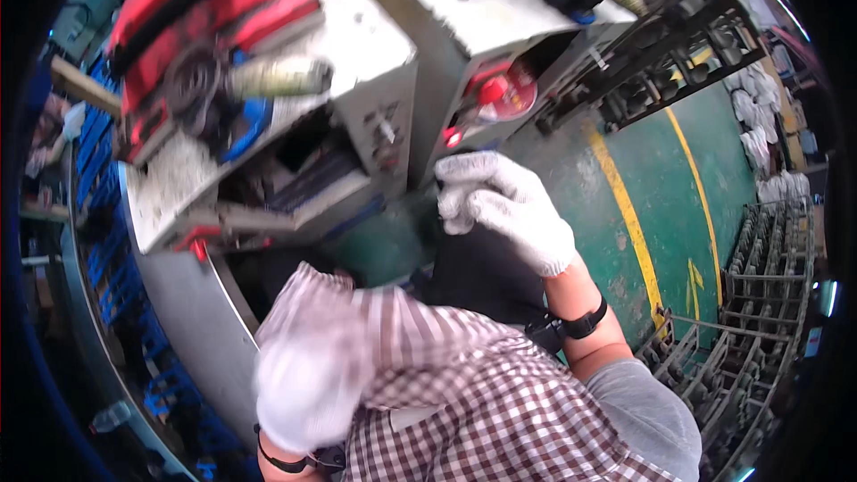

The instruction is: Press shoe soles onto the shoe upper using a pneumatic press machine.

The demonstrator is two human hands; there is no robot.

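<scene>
My left hand (308, 388), in a white glove and smeared by motion, is at the lower left against my brown-and-white checkered apron (482, 393). A fold of the apron is bunched up and lifted around this hand, which seems closed on the cloth; the fingers themselves are blurred. My right hand (509, 205), also in a white glove, is raised in front of me near the bench corner. Its fingers are curled in, and no object shows in them. Beyond the left hand, a power tool with a pale wrapped handle (281, 76) lies on the bench by a red case.
A white-topped workbench (357, 22) with open shelves stands ahead, a red case (241, 0) on it. A red round item (500, 94) sits in the right-hand shelf. Metal racks (777, 259) line the right, past yellow floor lines (625, 214). Blue racking (107, 277) runs along the left.
</scene>
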